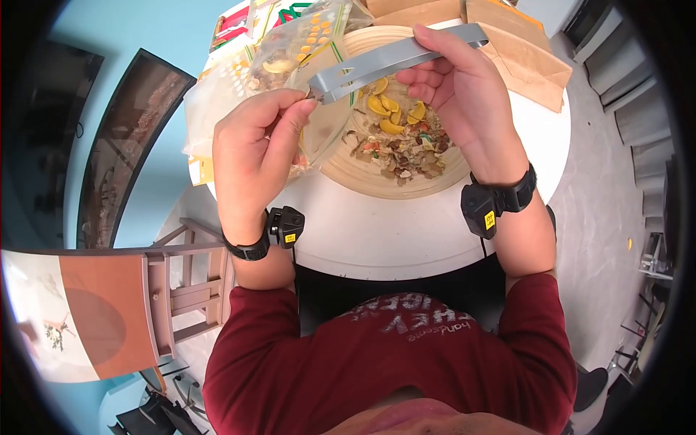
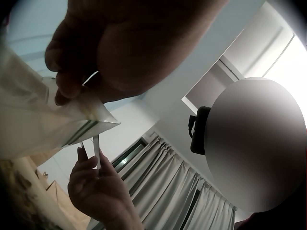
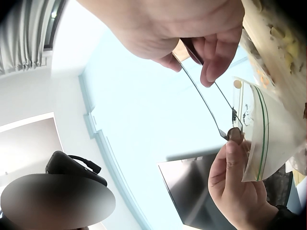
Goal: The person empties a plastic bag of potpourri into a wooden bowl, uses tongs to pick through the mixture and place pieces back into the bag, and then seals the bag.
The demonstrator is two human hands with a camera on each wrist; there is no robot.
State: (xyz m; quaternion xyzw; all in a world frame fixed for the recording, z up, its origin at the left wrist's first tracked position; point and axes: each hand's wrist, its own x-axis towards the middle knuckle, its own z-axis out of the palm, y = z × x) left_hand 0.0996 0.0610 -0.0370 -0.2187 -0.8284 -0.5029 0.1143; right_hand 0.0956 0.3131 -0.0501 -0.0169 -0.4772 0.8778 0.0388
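Observation:
My right hand (image 1: 475, 105) grips a pair of silver metal tongs (image 1: 395, 61) near the bend, thumb on one arm and fingers on the other. The tips of the tongs point left, where a small brown piece (image 3: 234, 135) sits between them in the right wrist view. My left hand (image 1: 254, 148) pinches the edge of a clear zip bag (image 3: 268, 139) with green stripes along its mouth. Its thumb and fingertips are right at the brown piece and the tong tips. Below lies a round woven tray (image 1: 341, 174) holding yellow curved pieces (image 1: 391, 127) and mixed dried bits (image 1: 409, 159).
More clear bags (image 1: 217, 109) with printed yellow dots lie at the left and back of the white round table (image 1: 377, 243). A brown paper bag (image 1: 533, 69) stands at the back right. A wooden chair (image 1: 192, 290) is at the left.

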